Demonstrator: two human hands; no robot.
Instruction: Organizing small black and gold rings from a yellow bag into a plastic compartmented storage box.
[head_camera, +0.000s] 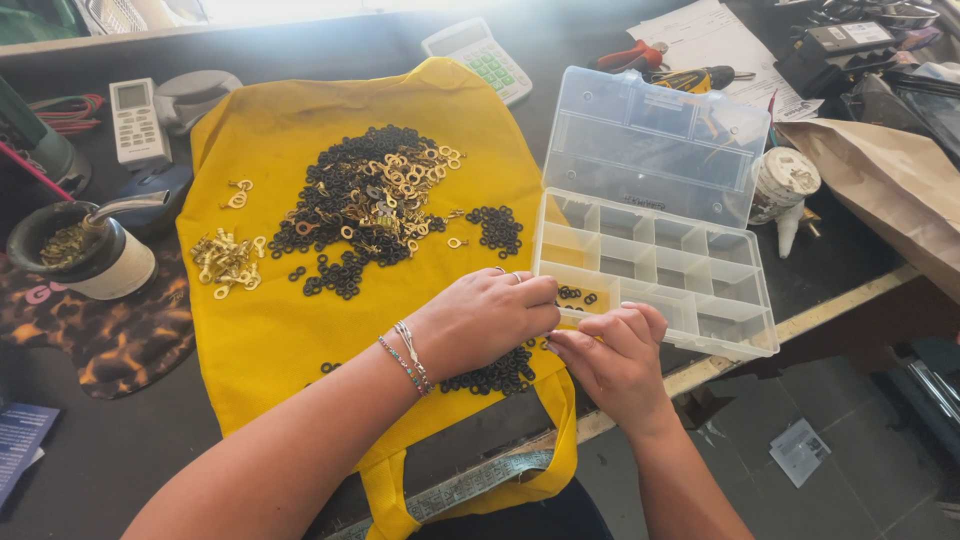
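Head view: left hand (490, 320) and right hand (615, 355), grip pinched on small black rings, few dropped in clear organizer box (655, 275) beside, big mixed pile (375, 205) beyond unsorted.

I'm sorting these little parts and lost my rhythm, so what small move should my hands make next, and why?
Probably slide the left hand back to the small pile of black rings beside it and pinch up a few more. A few rings already lie in the near-left compartment of the clear organizer box, and both the left hand and the right hand sit at that corner.
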